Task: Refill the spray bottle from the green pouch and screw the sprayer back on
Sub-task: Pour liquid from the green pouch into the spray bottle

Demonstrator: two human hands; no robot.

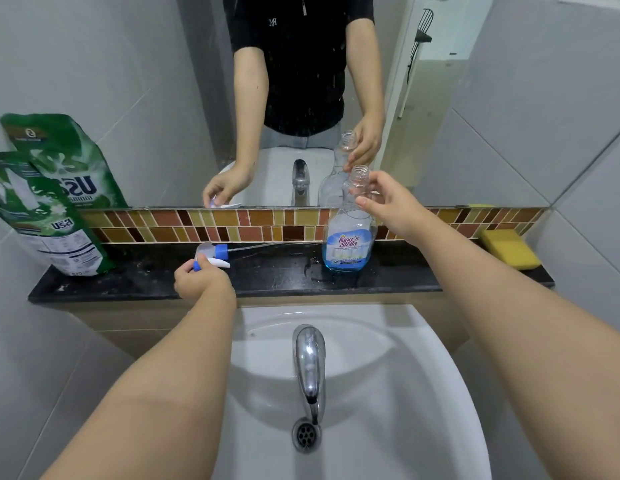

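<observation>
One spray bottle (350,233), uncapped, clear, blue liquid low in it. One sprayer (211,256), white and blue, with dip tube. One green pouch (42,216). One yellow sponge (511,248). One chrome tap (309,365). One white sink (423,393), one drain (306,434). One black tabletop (267,275). One mirror (146,81), doubling bottle, pouch, tap. Two hands: left hand (197,280), right hand (388,202).

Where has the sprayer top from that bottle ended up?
In the head view, the sprayer lies on the black ledge behind the sink, left of the open bottle, with the left hand on it and the green pouch further left.
</observation>
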